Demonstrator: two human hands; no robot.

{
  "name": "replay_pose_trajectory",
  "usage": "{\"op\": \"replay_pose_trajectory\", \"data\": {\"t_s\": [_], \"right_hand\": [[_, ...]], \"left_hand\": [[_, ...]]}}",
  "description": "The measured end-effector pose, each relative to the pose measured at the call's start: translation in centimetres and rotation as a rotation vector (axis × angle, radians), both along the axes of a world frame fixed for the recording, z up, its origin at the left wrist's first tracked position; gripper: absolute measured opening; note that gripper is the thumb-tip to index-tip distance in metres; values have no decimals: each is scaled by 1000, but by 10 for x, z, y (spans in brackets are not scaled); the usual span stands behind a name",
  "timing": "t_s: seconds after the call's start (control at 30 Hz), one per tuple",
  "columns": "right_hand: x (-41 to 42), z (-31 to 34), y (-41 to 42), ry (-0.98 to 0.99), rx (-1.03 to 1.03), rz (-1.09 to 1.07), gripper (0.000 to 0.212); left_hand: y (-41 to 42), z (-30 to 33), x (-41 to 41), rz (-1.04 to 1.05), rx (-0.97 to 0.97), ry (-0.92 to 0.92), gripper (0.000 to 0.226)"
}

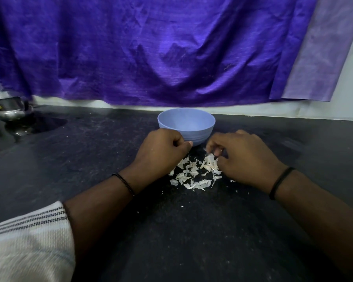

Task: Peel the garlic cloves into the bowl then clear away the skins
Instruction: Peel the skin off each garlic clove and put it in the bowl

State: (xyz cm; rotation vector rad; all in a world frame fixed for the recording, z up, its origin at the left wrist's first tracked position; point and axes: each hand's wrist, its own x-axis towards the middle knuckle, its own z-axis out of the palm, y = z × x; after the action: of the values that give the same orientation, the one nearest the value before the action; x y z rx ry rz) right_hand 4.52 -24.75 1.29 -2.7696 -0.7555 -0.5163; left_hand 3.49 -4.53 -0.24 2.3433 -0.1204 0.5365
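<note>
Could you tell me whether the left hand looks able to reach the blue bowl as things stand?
Probably yes: the left hand sits curled right at the near wall of the blue bowl, with nothing visible between them.

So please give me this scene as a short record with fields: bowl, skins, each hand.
bowl: blue bowl on dark counter, contents not visible
skins: skins loose on counter, before bowl
left hand: left hand curled, beside bowl; grip unclear
right hand: right hand pinches skins
behind: purple cloth
</note>
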Motion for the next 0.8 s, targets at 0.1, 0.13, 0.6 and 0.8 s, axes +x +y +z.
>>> {"op": "replay_pose_trajectory", "data": {"t_s": [0.1, 0.13, 0.6, 0.8], "right_hand": [[-2, 0, 1, 10, -23, 21, 8], [-3, 0, 2, 3, -38, 17, 7], [-2, -7, 6, 125, 50, -1, 6], [-3, -7, 6, 139, 9, 54, 9]], "left_hand": [[-1, 0, 1, 1, 11, 3, 32], [-1, 0, 0, 2, 17, 2, 30], [-4, 1, -3, -46, 28, -3, 7], [-4, 1, -3, -61, 26, -24, 7]]}}
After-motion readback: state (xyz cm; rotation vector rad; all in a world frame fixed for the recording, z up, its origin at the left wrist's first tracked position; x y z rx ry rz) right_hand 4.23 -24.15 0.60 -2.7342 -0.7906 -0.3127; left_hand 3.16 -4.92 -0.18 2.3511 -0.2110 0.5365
